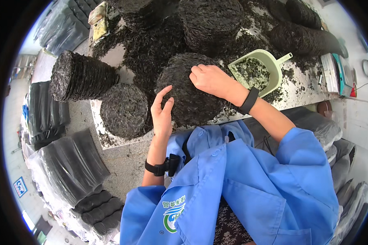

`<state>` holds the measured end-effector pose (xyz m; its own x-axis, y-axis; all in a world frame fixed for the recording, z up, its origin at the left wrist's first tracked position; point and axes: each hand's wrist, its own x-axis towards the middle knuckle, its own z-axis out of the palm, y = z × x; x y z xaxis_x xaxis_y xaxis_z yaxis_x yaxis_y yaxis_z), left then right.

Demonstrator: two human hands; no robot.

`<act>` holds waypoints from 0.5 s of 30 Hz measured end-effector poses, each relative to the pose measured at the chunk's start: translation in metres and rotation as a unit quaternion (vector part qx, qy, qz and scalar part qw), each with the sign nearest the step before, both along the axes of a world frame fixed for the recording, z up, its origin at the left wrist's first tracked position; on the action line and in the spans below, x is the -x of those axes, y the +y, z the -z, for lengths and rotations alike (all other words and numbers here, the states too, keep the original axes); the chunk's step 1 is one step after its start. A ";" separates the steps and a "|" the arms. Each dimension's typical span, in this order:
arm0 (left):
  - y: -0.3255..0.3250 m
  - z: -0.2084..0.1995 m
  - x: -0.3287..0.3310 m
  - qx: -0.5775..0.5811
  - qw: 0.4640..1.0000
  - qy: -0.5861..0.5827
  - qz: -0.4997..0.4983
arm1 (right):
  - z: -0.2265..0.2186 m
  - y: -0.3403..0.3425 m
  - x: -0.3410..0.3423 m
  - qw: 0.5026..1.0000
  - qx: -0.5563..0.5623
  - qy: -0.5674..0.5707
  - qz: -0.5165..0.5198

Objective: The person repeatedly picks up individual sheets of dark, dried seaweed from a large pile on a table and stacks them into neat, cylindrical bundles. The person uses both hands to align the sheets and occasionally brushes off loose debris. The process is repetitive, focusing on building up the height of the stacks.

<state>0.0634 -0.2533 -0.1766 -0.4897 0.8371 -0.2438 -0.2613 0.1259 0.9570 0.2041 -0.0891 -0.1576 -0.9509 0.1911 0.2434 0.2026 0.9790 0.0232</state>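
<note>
A round, dark disc of what looks like dried seaweed (184,92) lies flat at the table's near edge, in front of my body. My left hand (162,114) is at its left rim, thumb and forefinger spread apart. Over the disc's upper right part, my right hand (212,81) has its fingers curled together in a pinch; whatever is between them is too small or hidden to name. To the left of my left hand is another round stack of seaweed (124,110), and a taller leaning stack (79,77) stands beyond it.
A pale green dustpan (276,73) with seaweed bits lies right of my right hand. Tall seaweed stacks (210,22) and loose shreds (155,45) cover the far table (110,141). A teal box (341,73) sits at the right end. Plastic-wrapped rolls (69,167) stand at left.
</note>
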 end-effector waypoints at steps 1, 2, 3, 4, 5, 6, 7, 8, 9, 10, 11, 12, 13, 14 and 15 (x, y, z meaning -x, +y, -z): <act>0.002 -0.001 0.000 0.001 1.000 -0.027 -0.003 | 0.003 0.006 -0.003 0.998 0.029 0.047 -0.021; 0.002 -0.004 -0.002 0.001 1.000 0.001 0.002 | 0.009 0.013 -0.008 0.983 0.152 0.100 0.013; 0.002 -0.012 -0.007 0.002 1.000 0.028 0.004 | 0.012 0.019 -0.012 0.949 0.272 0.150 0.044; 0.003 -0.016 -0.010 0.003 0.998 0.055 0.006 | 0.015 0.024 -0.018 0.898 0.388 0.195 0.074; 0.003 -0.015 -0.010 0.004 0.999 0.043 -0.005 | 0.016 0.027 -0.026 0.788 0.556 0.219 0.147; 0.002 -0.015 -0.010 0.001 0.998 0.060 -0.011 | 0.020 0.034 -0.036 0.684 0.658 0.279 0.144; -0.001 -0.012 -0.009 -0.001 0.997 0.078 -0.020 | 0.016 0.040 -0.046 0.648 0.672 0.317 0.165; -0.004 -0.011 -0.008 -0.003 0.995 0.096 -0.030 | 0.018 0.045 -0.059 0.615 0.669 0.365 0.202; -0.008 -0.013 -0.006 -0.010 0.996 0.079 -0.051 | 0.013 0.052 -0.073 0.642 0.610 0.369 0.280; -0.015 -0.017 0.002 -0.018 0.998 0.025 -0.053 | 0.043 0.076 -0.102 0.691 0.551 0.352 0.308; -0.020 -0.022 0.013 -0.027 0.994 0.072 -0.080 | 0.067 0.091 -0.132 0.775 0.438 0.309 0.336; -0.027 -0.030 0.025 -0.033 0.987 0.119 -0.107 | 0.083 0.099 -0.157 0.835 0.278 0.179 0.440; -0.034 -0.038 0.041 -0.031 0.985 0.079 -0.151 | 0.089 0.097 -0.175 0.846 0.258 0.201 0.420; -0.044 -0.045 0.059 -0.030 0.979 0.040 -0.199 | 0.079 0.086 -0.173 0.850 0.277 0.213 0.395; -0.056 -0.048 0.078 -0.033 0.975 0.021 -0.219 | 0.058 0.066 -0.166 0.852 0.297 0.220 0.370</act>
<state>-0.0148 -0.3094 -0.1289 -0.8116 0.5595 -0.1681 -0.2365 -0.0515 0.9703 0.3696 -0.0235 -0.2159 -0.3579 0.9128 0.1965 0.6305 0.3915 -0.6702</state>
